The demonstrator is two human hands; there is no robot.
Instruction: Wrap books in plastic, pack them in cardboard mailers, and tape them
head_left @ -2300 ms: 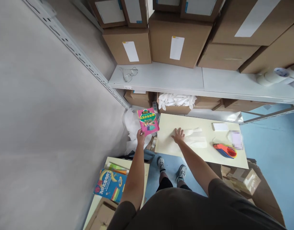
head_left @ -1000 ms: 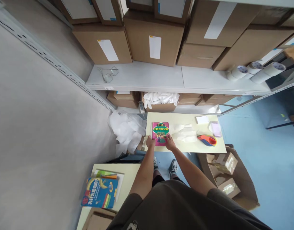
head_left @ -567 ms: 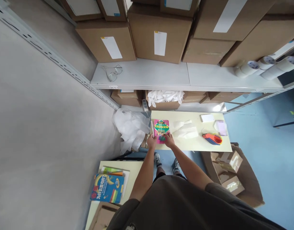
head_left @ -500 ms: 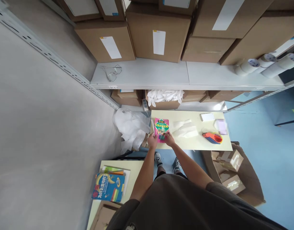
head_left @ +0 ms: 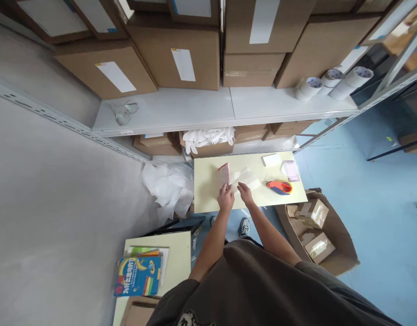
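My left hand [head_left: 225, 197] grips the lower end of a thin pink-edged book [head_left: 224, 174], which stands tilted on edge above the cream table [head_left: 206, 181]. To its right, my right hand [head_left: 245, 193] has its fingers apart and holds nothing; it is beside the near edge of a white translucent sheet [head_left: 248, 179] that lies on the table. Further right is a red, blue and yellow tape dispenser [head_left: 279, 187].
Behind the table stands a shelf [head_left: 181, 107] with cardboard boxes, tape rolls [head_left: 310, 87] and glasses [head_left: 123, 113]. White wrapping [head_left: 169, 185] bulges at the left. A large carton [head_left: 344, 244] is at the right; a blue book [head_left: 138, 275] lies at the lower left.
The book has turned from its cover lying face up to nearly edge-on in my left hand. My right hand has let go of it. The view has shifted to the right.
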